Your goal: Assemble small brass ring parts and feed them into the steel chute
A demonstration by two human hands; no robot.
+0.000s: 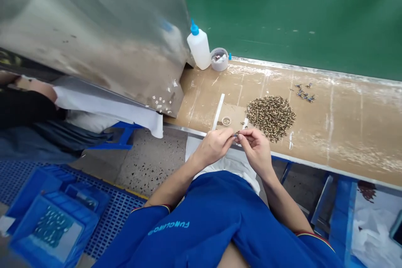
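Note:
Fingertip to fingertip, my left hand (215,145) and my right hand (256,148) pinch a small metal part (236,134) with a bit of blue on it, just over the bench's near edge. Its exact kind is too small to make out. Beyond my right hand lies a heap of tiny brass-coloured metal pieces (270,117). A small round cup (226,121) stands past my left hand, beside a white strip (218,111). Farther right, several small metal parts with blue on them (305,94) lie loose on the bench.
A white squeeze bottle (199,48) with a blue nozzle stands beside a round tub (219,59) at the back. A metal partition (125,42) rises on the left; past it shows another person's arm (40,90). Behind the wooden bench (354,125) runs a green surface (298,25). Blue crates (91,222) sit lower left.

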